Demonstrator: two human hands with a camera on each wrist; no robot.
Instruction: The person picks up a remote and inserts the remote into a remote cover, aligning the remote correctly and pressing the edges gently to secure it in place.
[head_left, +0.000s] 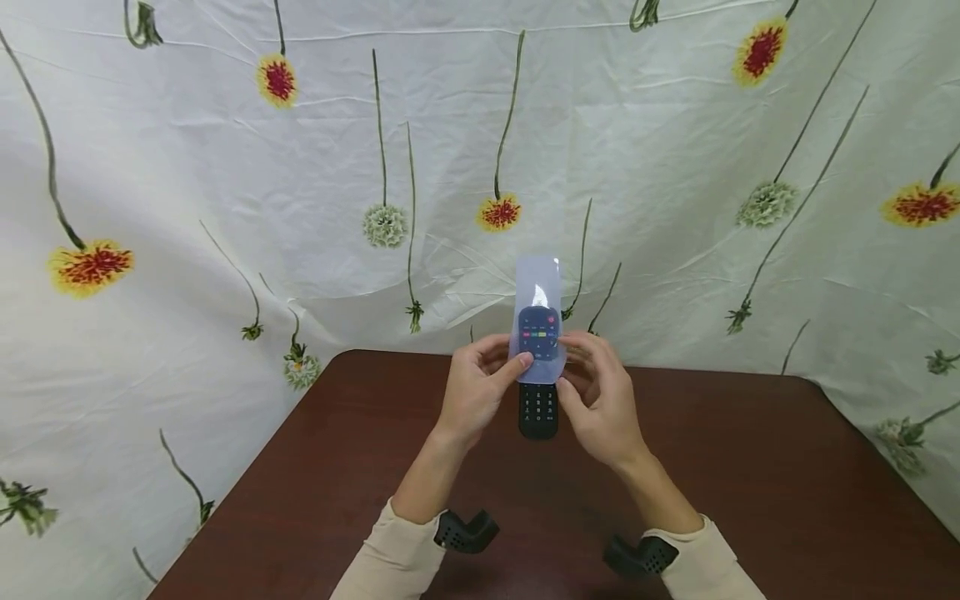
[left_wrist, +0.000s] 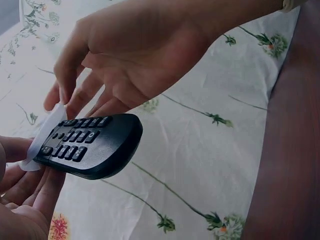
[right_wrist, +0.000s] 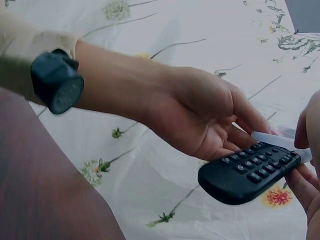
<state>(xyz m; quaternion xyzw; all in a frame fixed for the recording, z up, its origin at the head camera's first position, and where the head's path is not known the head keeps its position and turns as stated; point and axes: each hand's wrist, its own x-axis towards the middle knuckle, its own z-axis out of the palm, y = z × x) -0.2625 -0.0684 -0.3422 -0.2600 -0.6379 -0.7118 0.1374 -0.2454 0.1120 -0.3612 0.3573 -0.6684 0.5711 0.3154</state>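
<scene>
A black remote control (head_left: 538, 412) is partly inside a translucent plastic sleeve (head_left: 537, 279), held up over the table. Its upper half with coloured buttons shows through the plastic, while the number keys stick out of the sleeve's lower opening. My left hand (head_left: 480, 383) grips the sleeve from the left, thumb across its front and fingers behind. From the right, my right hand (head_left: 603, 400) pinches the sleeve's edge near the opening. In the left wrist view the remote's bare end (left_wrist: 112, 147) points away from the sleeve's mouth (left_wrist: 45, 137); the right wrist view shows the same end (right_wrist: 235, 180).
Below the hands is a dark brown tabletop (head_left: 360, 433). A white cloth with printed flowers (head_left: 660, 167) hangs behind and around it. Black wrist cameras (head_left: 467, 532) sit on both forearms over light sleeves.
</scene>
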